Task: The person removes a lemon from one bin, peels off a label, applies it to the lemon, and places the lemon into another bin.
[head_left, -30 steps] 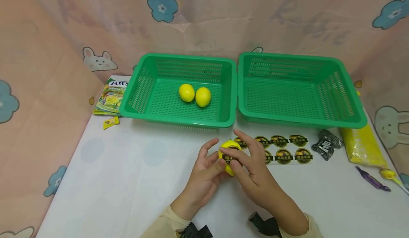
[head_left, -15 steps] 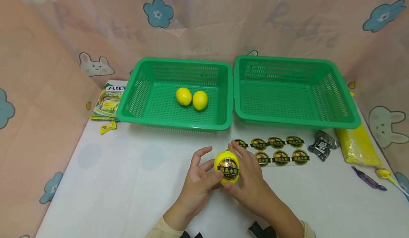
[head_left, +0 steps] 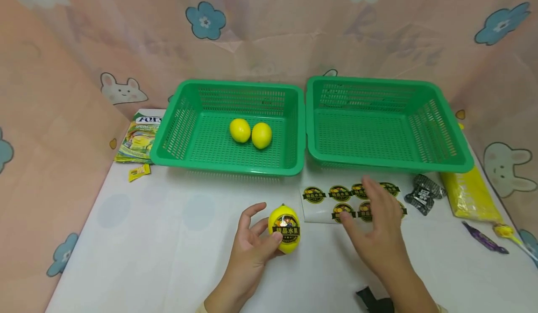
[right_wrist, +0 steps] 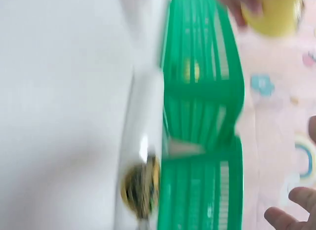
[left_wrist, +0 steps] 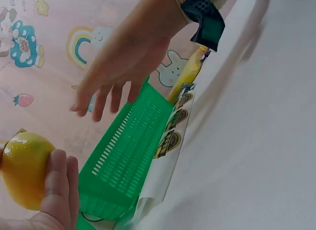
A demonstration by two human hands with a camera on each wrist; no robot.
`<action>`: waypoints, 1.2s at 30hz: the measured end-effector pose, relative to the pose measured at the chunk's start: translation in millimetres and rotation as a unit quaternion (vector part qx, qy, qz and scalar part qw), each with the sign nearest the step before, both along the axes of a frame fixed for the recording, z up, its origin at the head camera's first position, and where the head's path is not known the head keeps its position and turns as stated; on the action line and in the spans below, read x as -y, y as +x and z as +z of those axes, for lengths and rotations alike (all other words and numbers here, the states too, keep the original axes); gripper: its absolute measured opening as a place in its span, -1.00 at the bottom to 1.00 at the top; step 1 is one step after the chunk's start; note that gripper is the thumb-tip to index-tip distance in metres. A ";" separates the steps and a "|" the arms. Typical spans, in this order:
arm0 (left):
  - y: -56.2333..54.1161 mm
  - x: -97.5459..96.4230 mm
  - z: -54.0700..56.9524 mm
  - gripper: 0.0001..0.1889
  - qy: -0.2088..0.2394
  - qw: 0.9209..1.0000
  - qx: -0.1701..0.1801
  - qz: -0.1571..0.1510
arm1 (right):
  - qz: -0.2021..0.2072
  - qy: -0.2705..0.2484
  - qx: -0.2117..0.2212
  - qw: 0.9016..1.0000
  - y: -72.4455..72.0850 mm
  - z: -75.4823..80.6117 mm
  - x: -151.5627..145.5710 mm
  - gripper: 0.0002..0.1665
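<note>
My left hand [head_left: 254,252] holds a yellow lemon [head_left: 275,217] between thumb and fingers above the table. A round black-and-gold sticker [head_left: 287,229] sits on the side of the lemon that faces me, and the thumb overlaps its lower left edge. In the left wrist view the lemon [left_wrist: 27,171] rests against the fingers. My right hand [head_left: 380,236] is apart from the lemon, its fingers extended and holding nothing. It hovers over a sheet of round stickers [head_left: 316,212] and hides part of it. The right wrist view is blurred.
Two green baskets stand side by side behind the hands. The left basket [head_left: 227,169] contains two lemons [head_left: 251,133]. Candy bags [head_left: 140,138] and a small yellow wrapper [head_left: 139,172] lie at left. Black packets [head_left: 423,195], a yellow bag [head_left: 472,191], a purple candy [head_left: 485,237] and a lollipop [head_left: 504,231] lie at right.
My right hand has let go of the lemon and moved right, over the sticker sheet. My left hand has moved slightly left and down with the lemon, and its sticker now shows.
</note>
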State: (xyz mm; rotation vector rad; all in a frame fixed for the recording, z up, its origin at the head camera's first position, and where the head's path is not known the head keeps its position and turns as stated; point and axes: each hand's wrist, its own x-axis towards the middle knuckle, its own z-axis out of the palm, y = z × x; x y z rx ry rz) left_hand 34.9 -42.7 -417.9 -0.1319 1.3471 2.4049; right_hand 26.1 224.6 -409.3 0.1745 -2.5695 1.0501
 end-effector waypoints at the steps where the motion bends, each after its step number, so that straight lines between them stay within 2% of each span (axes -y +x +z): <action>1: 0.4 1.2 0.4 -0.20 -0.003 1.000 0.001 0.000 | -0.006 0.003 -0.014 1.000 -3.2 1.4 -8.4 -0.06; 3: 0.5 2.9 1.0 -0.22 -0.003 1.000 0.005 0.000 | -0.022 0.007 -0.035 0.999 -10.4 5.1 -25.8 -0.11; 9: 0.0 3.7 -1.1 -0.27 0.003 1.000 0.009 -0.003 | -0.088 0.019 -0.062 0.994 -34.4 16.3 -75.0 -0.31; 16: -1.1 3.3 -3.1 -0.29 0.007 1.000 0.014 -0.004 | -0.142 0.041 -0.074 0.986 -58.2 13.5 -112.6 -0.51; 23: -3.7 2.8 -6.6 -0.32 0.004 1.000 0.018 -0.014 | -0.172 0.055 -0.055 0.982 -64.6 5.9 -129.0 -0.68; 31: -9.2 0.4 -9.9 -0.30 -0.010 0.999 0.026 -0.025 | -0.195 0.036 -0.017 0.980 -64.3 3.7 -132.8 -0.69; 34: -15.4 -1.8 -8.8 -0.31 -0.014 0.999 0.016 -0.025 | -0.203 0.033 -0.005 0.979 -63.5 3.8 -131.8 -0.67; 36: -22.8 -4.7 -4.9 -0.32 -0.018 0.999 0.001 -0.026 | -0.197 0.034 -0.012 0.980 -63.9 4.2 -132.1 -0.68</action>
